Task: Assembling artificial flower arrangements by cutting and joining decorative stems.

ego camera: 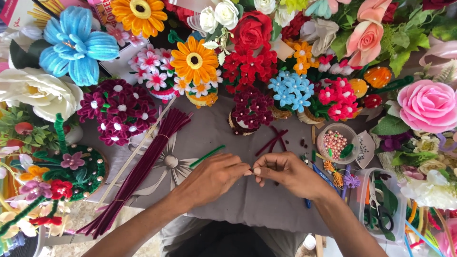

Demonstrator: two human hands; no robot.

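My left hand (216, 177) and my right hand (287, 174) meet fingertip to fingertip over a grey cloth (247, 204) with a flower print. Between the fingertips they pinch a small dark maroon piece of pipe cleaner (251, 170), mostly hidden by the fingers. A thick bundle of maroon pipe cleaners (143, 166) lies diagonally to the left of my left hand. One green pipe cleaner (207, 156) rests just above the left hand. A few loose maroon pieces (273, 141) lie above my right hand.
Handmade pipe-cleaner and fabric flowers in many colours ring the cloth, among them a maroon bouquet (119, 112) and a small maroon pot (251, 112). A clear cup of pink beads (336, 143) and a plastic box with scissors (381, 204) stand at the right.
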